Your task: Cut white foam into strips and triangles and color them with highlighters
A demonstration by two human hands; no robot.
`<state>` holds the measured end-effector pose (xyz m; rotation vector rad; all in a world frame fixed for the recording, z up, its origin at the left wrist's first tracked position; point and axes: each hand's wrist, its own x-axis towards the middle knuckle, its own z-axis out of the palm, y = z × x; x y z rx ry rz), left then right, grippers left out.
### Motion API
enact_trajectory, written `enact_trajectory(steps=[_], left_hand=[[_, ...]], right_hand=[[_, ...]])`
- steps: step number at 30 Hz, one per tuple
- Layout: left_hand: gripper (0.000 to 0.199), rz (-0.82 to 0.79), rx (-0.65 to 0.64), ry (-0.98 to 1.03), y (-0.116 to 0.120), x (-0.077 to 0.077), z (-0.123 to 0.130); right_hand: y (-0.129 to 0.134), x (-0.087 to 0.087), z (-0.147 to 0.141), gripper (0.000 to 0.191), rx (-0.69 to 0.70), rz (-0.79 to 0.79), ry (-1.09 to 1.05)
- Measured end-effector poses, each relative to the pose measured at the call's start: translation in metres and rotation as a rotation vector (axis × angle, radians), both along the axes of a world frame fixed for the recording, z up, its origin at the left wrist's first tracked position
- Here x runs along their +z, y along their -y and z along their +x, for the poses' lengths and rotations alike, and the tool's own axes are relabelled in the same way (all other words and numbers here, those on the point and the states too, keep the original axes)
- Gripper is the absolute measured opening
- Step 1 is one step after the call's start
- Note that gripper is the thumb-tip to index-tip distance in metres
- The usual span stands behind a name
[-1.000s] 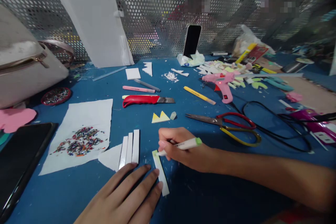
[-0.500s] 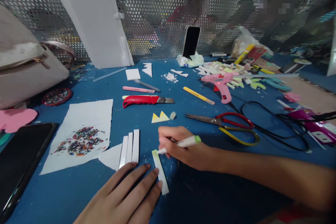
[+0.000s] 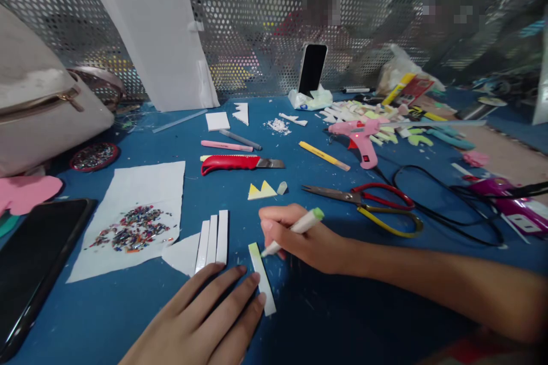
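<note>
Your left hand (image 3: 205,319) lies flat and open at six o'clock, fingertips pinning the near end of the narrow white foam strip (image 3: 262,278) as before. Your right hand (image 3: 299,236), fingers closed around the green-capped white marker (image 3: 295,229), has slid its tip down the strip, leaving the far end tinted green. Beyond, at twelve o'clock, the red-handled utility knife (image 3: 240,163) hasn't moved.

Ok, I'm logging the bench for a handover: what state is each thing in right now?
Right hand: shut on marker, tip on strip.
Left hand: open, flat, fingertips pinning strip.
Strip: far end coloured green, rest white.
Cutter: blade out.
Scissors: shut.
Glue gun: red light on.
Propped phone: screen dark.
</note>
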<state>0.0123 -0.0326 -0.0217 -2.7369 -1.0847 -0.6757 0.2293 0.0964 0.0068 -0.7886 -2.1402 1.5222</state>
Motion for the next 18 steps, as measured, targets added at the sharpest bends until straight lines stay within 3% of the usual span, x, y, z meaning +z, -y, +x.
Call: enact_trajectory(steps=[12, 18], left_hand=[[0.032, -0.003, 0.003, -0.012, 0.002, -0.002, -0.001], [0.035, 0.029, -0.042, -0.13, -0.005, 0.011, -0.003]], right_hand=[[0.0, -0.001, -0.001, 0.034, -0.029, 0.001, -0.01], [0.0, 0.0, -0.001, 0.035, -0.039, -0.014, -0.013]])
